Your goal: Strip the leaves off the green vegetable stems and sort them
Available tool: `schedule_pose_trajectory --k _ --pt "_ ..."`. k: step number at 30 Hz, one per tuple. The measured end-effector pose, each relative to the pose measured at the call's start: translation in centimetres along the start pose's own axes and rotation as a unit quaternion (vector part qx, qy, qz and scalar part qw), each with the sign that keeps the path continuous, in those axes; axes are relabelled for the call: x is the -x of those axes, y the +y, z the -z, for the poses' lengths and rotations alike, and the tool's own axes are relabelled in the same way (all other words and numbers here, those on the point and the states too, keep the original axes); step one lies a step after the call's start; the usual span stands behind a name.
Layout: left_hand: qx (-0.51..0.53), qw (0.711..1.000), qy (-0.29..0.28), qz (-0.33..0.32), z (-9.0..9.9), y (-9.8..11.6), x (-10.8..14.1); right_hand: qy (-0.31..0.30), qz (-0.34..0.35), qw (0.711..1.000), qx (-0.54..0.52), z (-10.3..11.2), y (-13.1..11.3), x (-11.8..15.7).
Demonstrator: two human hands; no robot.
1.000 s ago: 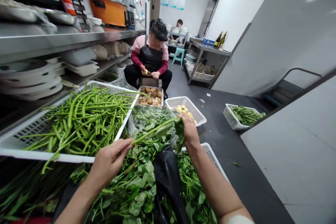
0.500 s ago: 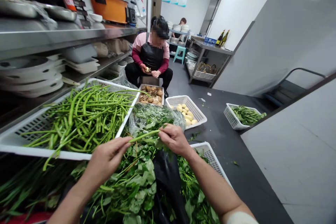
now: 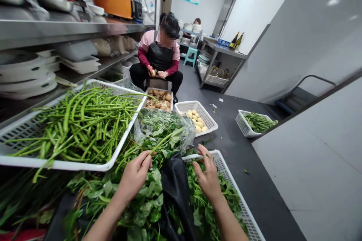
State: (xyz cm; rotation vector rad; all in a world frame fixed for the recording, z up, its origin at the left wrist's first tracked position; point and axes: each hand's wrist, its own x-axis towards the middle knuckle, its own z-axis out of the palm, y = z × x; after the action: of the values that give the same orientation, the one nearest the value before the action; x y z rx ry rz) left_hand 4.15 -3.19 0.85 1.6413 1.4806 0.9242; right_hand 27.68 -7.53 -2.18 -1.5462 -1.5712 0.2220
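My left hand (image 3: 135,175) pinches the lower end of a green leafy stem (image 3: 164,140) that slants up to the right over a heap of leafy greens (image 3: 141,203). Fingers spread and holding nothing, my right hand (image 3: 208,177) hovers over the greens lying in a white plastic basket (image 3: 243,211) at the lower right. A black plastic bag (image 3: 175,184) hangs between my two hands. A clear plastic bag of greens (image 3: 164,126) sits just beyond them.
A white tray (image 3: 17,160) of long green stems fills the left. A seated person (image 3: 158,56) peels over a box of potatoes (image 3: 158,99), with a basket of peeled potatoes (image 3: 207,120) and another basket of greens (image 3: 246,128) on the dark floor. Steel shelves (image 3: 70,30) line the left.
My right hand has let go of the stem's leafy top and dropped to the basket at the right, now open. My left hand still holds the stem, slightly lower.
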Motion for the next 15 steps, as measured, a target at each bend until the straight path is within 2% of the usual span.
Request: schedule_pose_trajectory --k 2,3,6,8,10,13,14,15 --pt "0.008 1.0 -0.005 -0.013 -0.9 0.0 0.4 0.02 0.08 0.996 0.042 -1.6 -3.0 -0.9" --pt "0.012 1.0 -0.004 -0.02 -1.3 -0.1 0.6 0.016 0.1 0.993 0.062 -2.6 -4.3 -1.5" --pt "0.015 0.999 0.014 -0.044 -1.9 -0.5 1.2 -0.047 0.086 0.993 0.071 -5.9 -6.6 -2.9" --pt "0.016 0.998 0.03 -0.059 -2.2 -0.7 1.4 -0.092 0.041 0.995 -0.005 -8.1 -7.0 -2.9" --pt "0.02 0.997 0.043 -0.06 -2.5 -0.9 1.5 -0.106 -0.041 0.982 -0.152 -9.9 -7.1 -2.4" --pt "0.027 0.997 0.043 -0.061 -3.0 -1.2 1.6 -0.092 -0.19 0.909 -0.36 -11.3 -7.1 -1.9" --pt "0.03 0.997 0.033 -0.066 -3.0 -1.3 1.6 -0.097 -0.213 0.891 -0.388 -11.3 -7.0 -1.9" --pt "0.031 0.997 0.022 -0.07 -2.8 -1.4 1.5 -0.107 -0.217 0.888 -0.392 -11.2 -7.0 -2.0"
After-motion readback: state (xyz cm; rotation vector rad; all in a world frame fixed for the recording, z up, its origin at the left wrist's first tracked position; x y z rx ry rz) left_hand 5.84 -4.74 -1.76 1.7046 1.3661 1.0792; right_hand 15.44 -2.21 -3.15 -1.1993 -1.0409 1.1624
